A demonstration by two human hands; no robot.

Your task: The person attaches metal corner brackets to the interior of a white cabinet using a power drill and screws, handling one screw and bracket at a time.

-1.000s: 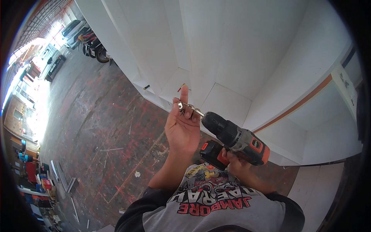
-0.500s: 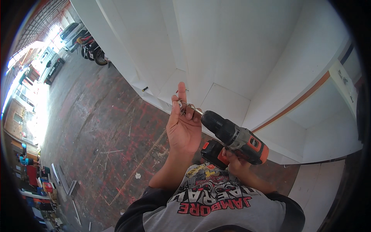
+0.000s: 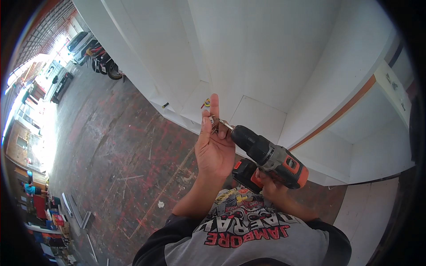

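My right hand (image 3: 271, 187) is wrapped round the grip of a black, grey and orange cordless drill (image 3: 271, 156), which points up and to the left. A silver bit (image 3: 225, 125) sticks out of its chuck, its tip close by my left fingers. My left hand (image 3: 216, 155) is palm up, pinching several small metal screws (image 3: 214, 119) between thumb and fingers, while one finger stretches upward. Whether the bit touches a screw is too small to tell. Both hands are in front of a large white cabinet (image 3: 257, 53).
Inside the cabinet are a small yellow round item (image 3: 207, 103) and a short black-and-yellow tool (image 3: 165, 105). An orange-brown edged panel (image 3: 333, 113) runs at the right. Metal strips (image 3: 75, 210) lie on the stained floor (image 3: 115, 146); a motorcycle (image 3: 104, 64) stands at the far left.
My left hand has shifted slightly right, with the screws closer to the drill. The yellow round item now shows more beside my raised finger. The drill has barely moved.
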